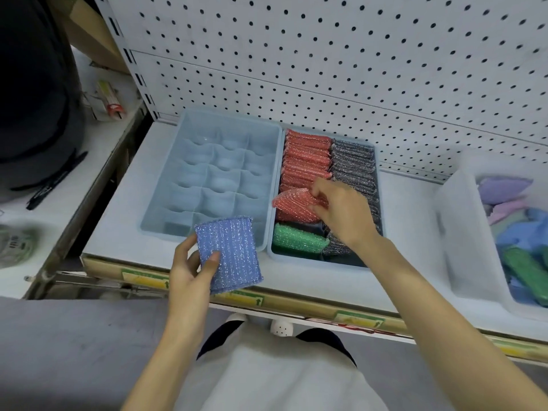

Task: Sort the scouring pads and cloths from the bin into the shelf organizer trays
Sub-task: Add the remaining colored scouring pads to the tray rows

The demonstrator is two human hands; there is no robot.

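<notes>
Left hand (192, 269), at 7 o'clock, palm up, thumb curled over a blue pad (229, 253) held flat above the shelf edge. Right hand (341, 215) reaches in from 5 o'clock, fingertips pinching a red pad (292, 203) over the right tray (299, 260), which holds red, grey and green pads. Divided tray (213, 170) at its 9 o'clock, bin (462, 232) at 3 o'clock. Shelf labels (358, 318) green-yellow with arrows, text unreadable.

No word or number reads clearly. Green-and-yellow labels (358, 318) on the cardboard strip (296, 304) across the lower middle of the frame carry small upward arrows, their lettering blurred. White print on the black marker (56, 180) at mid left is illegible too.
</notes>
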